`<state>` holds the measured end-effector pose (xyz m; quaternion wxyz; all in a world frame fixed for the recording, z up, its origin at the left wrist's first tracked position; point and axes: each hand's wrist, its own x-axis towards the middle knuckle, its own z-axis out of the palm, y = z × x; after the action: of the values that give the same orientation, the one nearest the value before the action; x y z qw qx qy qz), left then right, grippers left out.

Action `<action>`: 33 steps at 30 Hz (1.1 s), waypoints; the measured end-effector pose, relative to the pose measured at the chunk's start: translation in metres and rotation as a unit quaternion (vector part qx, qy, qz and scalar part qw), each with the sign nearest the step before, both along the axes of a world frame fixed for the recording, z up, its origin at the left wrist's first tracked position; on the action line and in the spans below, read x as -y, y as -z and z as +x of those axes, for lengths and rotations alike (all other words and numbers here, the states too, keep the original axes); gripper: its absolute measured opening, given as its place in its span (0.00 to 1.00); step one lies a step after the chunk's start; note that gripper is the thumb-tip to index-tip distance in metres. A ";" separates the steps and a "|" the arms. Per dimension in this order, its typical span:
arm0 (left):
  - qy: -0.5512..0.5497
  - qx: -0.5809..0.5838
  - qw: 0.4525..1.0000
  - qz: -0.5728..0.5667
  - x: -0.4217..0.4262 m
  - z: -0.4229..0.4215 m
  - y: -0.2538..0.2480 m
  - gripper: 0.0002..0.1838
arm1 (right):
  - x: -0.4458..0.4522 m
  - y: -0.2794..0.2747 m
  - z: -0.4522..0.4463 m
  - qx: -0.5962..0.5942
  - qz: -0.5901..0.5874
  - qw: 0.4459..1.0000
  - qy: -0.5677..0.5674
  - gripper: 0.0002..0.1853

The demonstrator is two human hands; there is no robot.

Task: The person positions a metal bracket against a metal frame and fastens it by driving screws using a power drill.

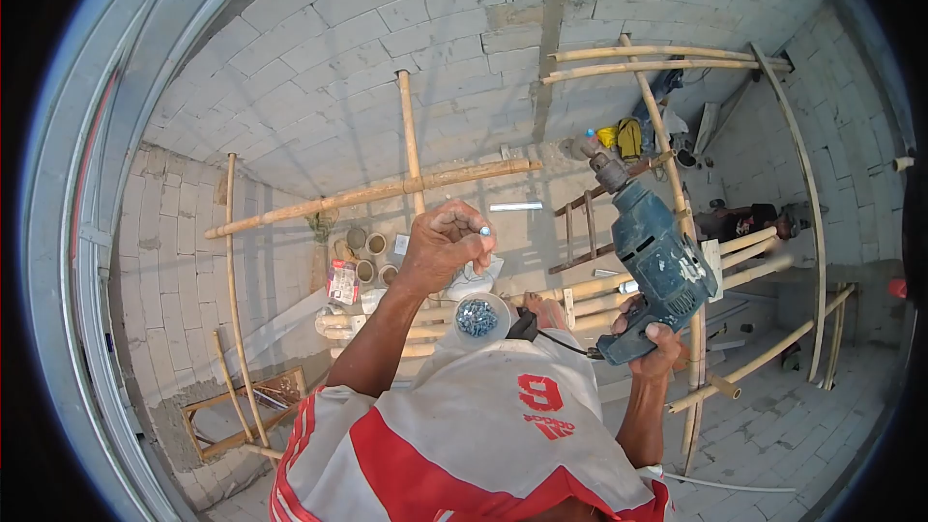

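Note:
My left hand point(449, 244) is raised in front of me, its fingertips pinched on a small screw point(484, 230) with a pale blue head. Below that hand, close to my shirt, a white bowl point(502, 329) contains many small blue-grey screws point(476, 315). On the right, my right hand point(653, 352) grips a worn teal power drill point(659, 256) by its handle. The drill points up and away, its chuck point(609, 172) toward the wall. A black cord point(570, 342) runs from the handle's base toward my body.
Bamboo poles point(377, 195) form scaffolding around me, against grey block walls point(338, 48). Metal framing point(106, 232) curves along the left. On the floor far below are buckets point(364, 271), a wooden ladder point(591, 222) and a yellow bag point(628, 137). Another person point(744, 223) is lower right.

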<state>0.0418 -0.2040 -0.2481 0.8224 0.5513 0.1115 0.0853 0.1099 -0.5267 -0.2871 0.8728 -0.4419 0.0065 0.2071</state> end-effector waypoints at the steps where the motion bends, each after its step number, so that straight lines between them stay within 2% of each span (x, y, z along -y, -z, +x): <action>1: -0.010 0.002 0.999 0.050 -0.008 0.006 -0.004 0.09 | 0.000 -0.001 0.002 0.000 0.009 1.000 -0.015 0.33; 2: -0.021 0.003 0.995 0.099 -0.014 0.012 -0.008 0.10 | 0.001 -0.002 0.005 0.000 0.018 0.999 -0.031 0.33; 3: -0.024 0.008 0.995 0.101 -0.019 0.019 -0.014 0.10 | 0.001 -0.004 0.007 0.000 0.027 0.999 -0.047 0.33; 5: -0.037 0.015 0.980 0.193 -0.027 0.032 -0.026 0.10 | 0.006 0.001 0.015 0.005 0.048 0.991 -0.124 0.34; 6: -0.041 0.018 0.980 0.194 -0.031 0.038 -0.030 0.10 | 0.005 -0.001 0.018 0.009 0.067 0.989 -0.135 0.35; 8: -0.020 0.036 0.958 0.284 -0.039 0.049 -0.040 0.10 | -0.001 -0.015 0.021 -0.001 0.078 0.985 -0.151 0.36; 9: -0.023 0.038 0.958 0.284 -0.042 0.053 -0.044 0.10 | -0.002 -0.021 0.022 -0.017 0.088 0.983 -0.163 0.37; 11: 0.014 0.060 0.933 0.355 -0.046 0.061 -0.052 0.09 | -0.001 -0.024 0.028 -0.009 0.081 0.981 -0.175 0.38; 14: 0.031 0.102 0.909 0.402 -0.047 0.066 -0.067 0.08 | 0.001 -0.026 0.031 0.011 0.056 0.976 -0.210 0.38; 17: 0.051 0.077 0.887 0.452 -0.049 0.063 -0.082 0.08 | 0.000 -0.032 0.032 0.013 0.057 0.976 -0.210 0.37; 27: 0.062 0.099 0.848 0.516 -0.050 0.058 -0.099 0.08 | -0.001 -0.039 0.033 0.013 0.054 0.976 -0.208 0.39; 30: 0.079 0.110 0.818 0.559 -0.048 0.060 -0.103 0.07 | -0.001 -0.041 0.034 0.016 0.046 0.977 -0.206 0.39; 32: 0.097 0.124 0.779 0.607 -0.047 0.062 -0.106 0.06 | -0.002 -0.044 0.033 0.019 0.039 0.979 -0.201 0.39; 33: 0.098 0.126 0.778 0.607 -0.047 0.062 -0.106 0.06 | -0.002 -0.047 0.033 0.029 0.024 0.979 -0.201 0.39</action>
<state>0.1043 -0.1574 -0.1424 0.3278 0.9287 -0.1223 0.1230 0.1431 -0.5243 -0.2402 0.8235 -0.4194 -0.1128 0.3651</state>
